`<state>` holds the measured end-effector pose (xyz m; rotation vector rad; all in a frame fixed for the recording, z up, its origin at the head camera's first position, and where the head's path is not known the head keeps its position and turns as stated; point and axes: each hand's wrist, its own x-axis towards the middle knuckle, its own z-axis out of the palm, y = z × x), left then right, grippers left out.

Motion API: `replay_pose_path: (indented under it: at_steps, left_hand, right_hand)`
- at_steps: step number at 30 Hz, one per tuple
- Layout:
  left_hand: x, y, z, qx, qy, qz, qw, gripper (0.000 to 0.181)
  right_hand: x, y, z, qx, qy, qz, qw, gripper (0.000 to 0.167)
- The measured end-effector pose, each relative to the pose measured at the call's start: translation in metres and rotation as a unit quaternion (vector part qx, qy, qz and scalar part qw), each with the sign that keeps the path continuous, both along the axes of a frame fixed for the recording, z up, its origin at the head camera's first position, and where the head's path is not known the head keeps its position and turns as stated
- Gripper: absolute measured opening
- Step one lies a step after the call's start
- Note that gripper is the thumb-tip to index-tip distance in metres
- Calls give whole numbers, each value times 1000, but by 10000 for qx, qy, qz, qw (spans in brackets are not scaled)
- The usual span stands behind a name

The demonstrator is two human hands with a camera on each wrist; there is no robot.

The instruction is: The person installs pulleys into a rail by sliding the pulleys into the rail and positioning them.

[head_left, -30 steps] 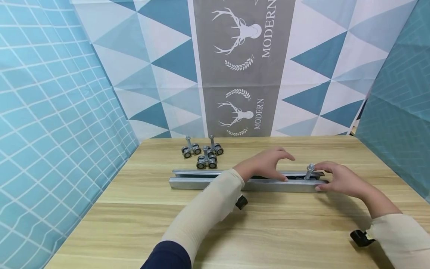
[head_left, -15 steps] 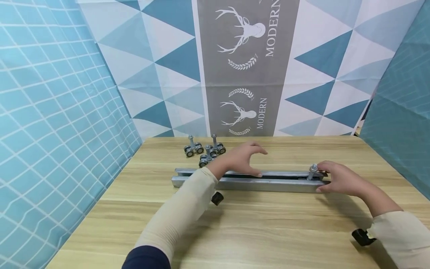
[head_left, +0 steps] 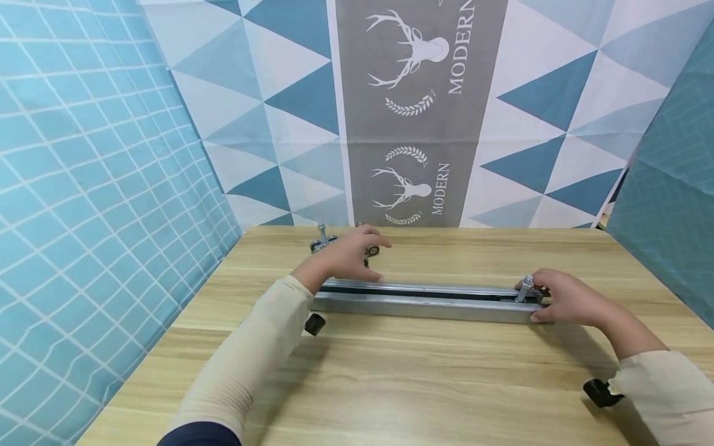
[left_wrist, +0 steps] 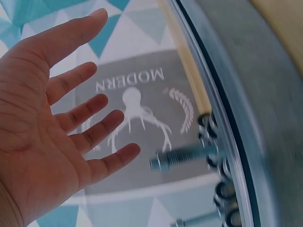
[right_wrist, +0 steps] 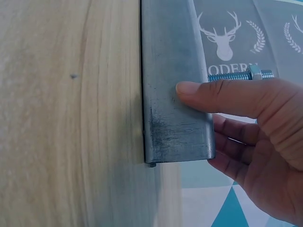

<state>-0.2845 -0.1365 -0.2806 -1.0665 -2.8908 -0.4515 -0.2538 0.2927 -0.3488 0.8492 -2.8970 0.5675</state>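
Starting on the left, can see at least two roller trolleys [head_left: 322, 235] near the back of the wooden table [head_left: 390, 371], behind the metal rail [head_left: 424, 307] and outside it. Can't give a firm count, with the left hand [head_left: 347, 255] blocking part of that bunch in the head view. Would put those down as not done yet, going by where they're parked. Moving along, got that left hand wide open, fingers spread and holding nothing, hanging near the left part of the rail; looks clear of rail and trolleys in the left wrist view. Next up, got the rail itself lying crosswise on the table, slot [head_left: 424, 293] facing up. Towards its right end, can spot a single bolt [head_left: 525, 290] poking up out of the slot, leaning a bit. Would guess one trolley in so far, what with a similar bolt on the loose ones, but can't see down underneath to be sure. Far right, got the right hand [head_left: 569, 299] gripping the rail's end, thumb on the front face, fingers round behind.
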Motion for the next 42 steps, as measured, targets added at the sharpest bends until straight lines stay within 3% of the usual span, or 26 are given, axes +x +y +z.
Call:
replay_pose_path:
  at_steps: [3, 9, 17, 30, 42]
  left_hand:
    - [0, -12, 2, 1, 75, 92, 9999, 64]
    - [-4, -32, 4, 135, 125, -5, 9998, 63]
    - [-13, -51, -1, 271, 62, 404, 9988, 58]
    - [-34, -61, -4, 423, 69, 791, 9959, 47]
    - [-54, -53, -9, 332, -404, 1225, 9911, 49]
  right_hand:
    - [1, 1, -1, -78, -55, 16, 10000, 51]
    - [0, 6, -2, -230, -245, 54, 9994, 52]
    - [-1, 6, 0, -234, -253, 13, 9994, 53]
    - [-8, 2, 7, -270, -478, 104, 9984, 56]
    - [-9, 9, 9, -261, -878, 24, 9958, 55]
